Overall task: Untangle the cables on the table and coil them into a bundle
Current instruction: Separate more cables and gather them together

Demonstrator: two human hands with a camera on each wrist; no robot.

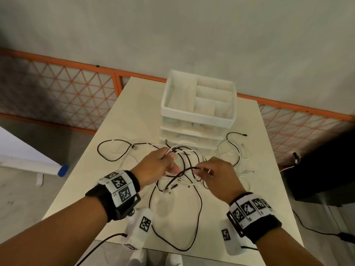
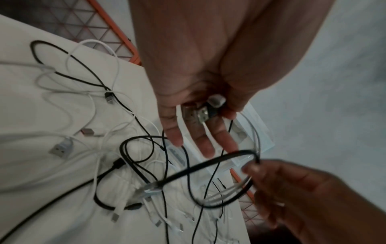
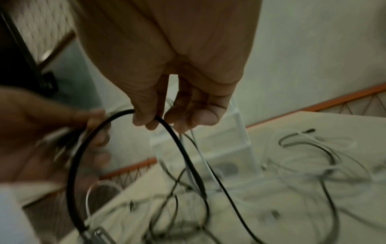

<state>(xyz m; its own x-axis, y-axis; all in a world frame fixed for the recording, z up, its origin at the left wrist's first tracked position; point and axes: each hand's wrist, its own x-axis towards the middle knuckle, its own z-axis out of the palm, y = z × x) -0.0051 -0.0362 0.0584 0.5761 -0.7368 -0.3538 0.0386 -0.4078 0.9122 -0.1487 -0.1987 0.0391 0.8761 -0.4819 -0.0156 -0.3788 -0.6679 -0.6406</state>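
On the cream table (image 1: 123,120), before a white drawer organiser (image 1: 197,104): tangled cables (image 1: 180,169), black and white, thin, looped and crossed, metal plugs scattered among them. Lifted above the heap: one thick black cable (image 1: 187,170), arched between both hands. Left hand (image 1: 157,167): thumb pinching a USB plug (image 2: 198,114) against the fingers, other fingers extended; seen from the left wrist only. Right hand (image 1: 217,177): fingertips (image 3: 146,120) curled over the black cable's arch, clearest from the right wrist. Tagged black bands on both wrists. Behind: orange lattice railing (image 1: 76,89), pale wall (image 1: 192,31), grey floor.
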